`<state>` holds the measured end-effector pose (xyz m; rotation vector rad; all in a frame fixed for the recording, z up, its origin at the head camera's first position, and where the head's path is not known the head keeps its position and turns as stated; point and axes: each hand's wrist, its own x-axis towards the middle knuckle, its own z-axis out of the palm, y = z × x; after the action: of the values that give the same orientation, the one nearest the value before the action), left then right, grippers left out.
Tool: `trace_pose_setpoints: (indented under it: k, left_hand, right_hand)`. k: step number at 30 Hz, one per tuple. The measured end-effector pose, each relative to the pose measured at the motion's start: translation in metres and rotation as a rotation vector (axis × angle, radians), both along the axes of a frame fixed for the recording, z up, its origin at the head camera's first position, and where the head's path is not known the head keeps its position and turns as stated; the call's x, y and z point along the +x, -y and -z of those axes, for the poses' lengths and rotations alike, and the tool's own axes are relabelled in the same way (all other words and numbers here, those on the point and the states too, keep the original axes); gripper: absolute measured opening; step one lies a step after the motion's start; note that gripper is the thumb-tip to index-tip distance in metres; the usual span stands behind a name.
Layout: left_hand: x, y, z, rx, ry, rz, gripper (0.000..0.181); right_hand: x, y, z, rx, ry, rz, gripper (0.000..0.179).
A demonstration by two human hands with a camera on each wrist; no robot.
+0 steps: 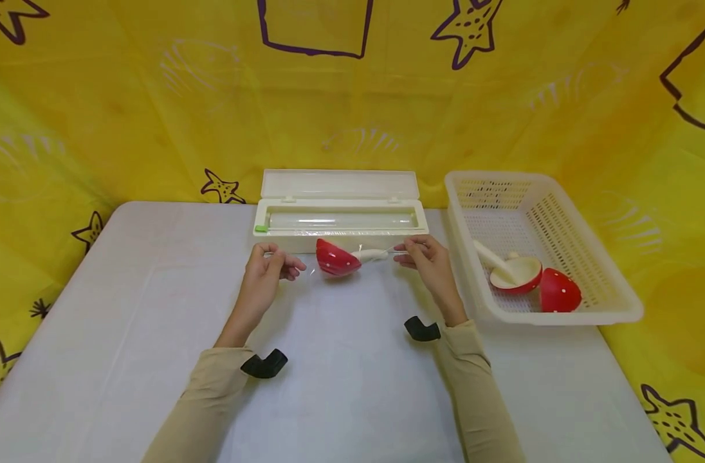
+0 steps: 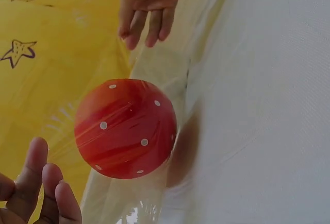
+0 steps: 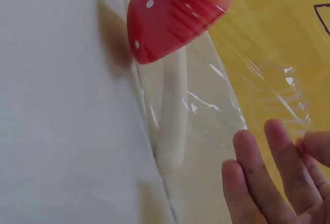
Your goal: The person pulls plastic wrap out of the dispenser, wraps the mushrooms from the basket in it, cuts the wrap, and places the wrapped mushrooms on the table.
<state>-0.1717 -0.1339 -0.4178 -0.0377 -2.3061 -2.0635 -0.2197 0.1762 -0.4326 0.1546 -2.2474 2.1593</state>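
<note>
A red ladle (image 1: 337, 260) with white dots and a white handle is suspended between the hands, in front of the cling film box. Its round red underside fills the middle of the left wrist view. Clear cling film (image 3: 216, 100) lies around the ladle, showing as glints and creases. My left hand (image 1: 264, 273), on the bowl side, pinches the film between thumb and forefinger, other fingers loosely extended. On the handle side, my right hand (image 1: 426, 262) pinches the gathered film with thumb and forefinger, its remaining fingers spread in the right wrist view.
Behind the hands stands a white cling film box (image 1: 341, 242), lid raised, roll inside, with a green slider at its left end. At the right, a white plastic basket (image 1: 595, 270) holds a white-handled red ladle (image 1: 517, 276) and another red dotted piece (image 1: 559, 292). Yellow patterned cloth hangs behind.
</note>
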Motion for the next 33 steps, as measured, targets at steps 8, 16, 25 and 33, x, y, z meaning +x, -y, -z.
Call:
trace_pose_setpoints:
  k: [8, 16, 25, 33]
  left_hand:
    - [-0.012, -0.009, 0.011, 0.025, -0.016, 0.043, 0.005]
    - [-0.009, -0.014, 0.017, -0.071, -0.093, 0.133, 0.017]
    - [-0.009, -0.017, 0.030, -0.324, -0.207, 0.212, 0.066]
    - [-0.005, -0.023, 0.036, -0.506, -0.276, 0.221, 0.050]
  right_hand:
    - [-0.001, 0.011, 0.014, -0.104, -0.013, -0.252, 0.028]
    - [0.005, 0.026, 0.020, 0.328, -0.196, -0.379, 0.054]
    - [0.002, 0.022, 0.027, 0.540, -0.213, -0.307, 0.076]
    - [0.001, 0.019, 0.029, 0.584, -0.302, -0.327, 0.059]
